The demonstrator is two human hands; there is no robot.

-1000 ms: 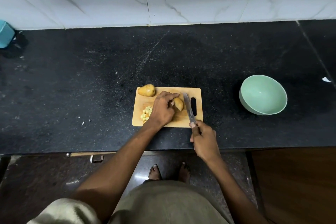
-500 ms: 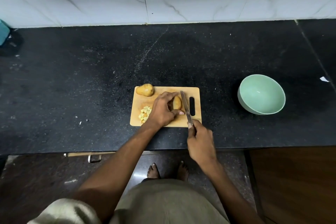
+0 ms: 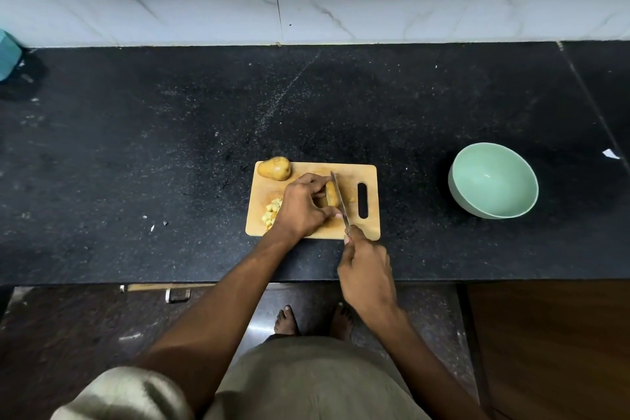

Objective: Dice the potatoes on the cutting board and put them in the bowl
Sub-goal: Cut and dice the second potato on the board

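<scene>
**Knife set against a held potato piece, bowl waiting far right**

Nearest, the right hand (image 3: pixel 366 271) is wrapped around the handle of the one knife (image 3: pixel 339 201), whose blade runs up across the cutting board (image 3: pixel 370 228). The left hand (image 3: pixel 303 206) sits just beyond, its fingers curled over the potato piece (image 3: pixel 331 194) and pinning it to the board, with the blade lying along the piece's right side.

The risk, as I judge it, is to the holding fingertips: they sit right beside the edge, and the small rounded piece could roll or skid under the blade. A hard stroke might also flick bits off onto the table (image 3: pixel 170 164).

Count: one piece under the knife; one heap of diced cubes (image 3: pixel 272 211) at the board's left, partly hidden by the hand, too small to number; one whole potato (image 3: pixel 274 168) at the far-left corner. One green bowl (image 3: pixel 493 181) stands well apart to the right, with nothing visible inside it.
</scene>
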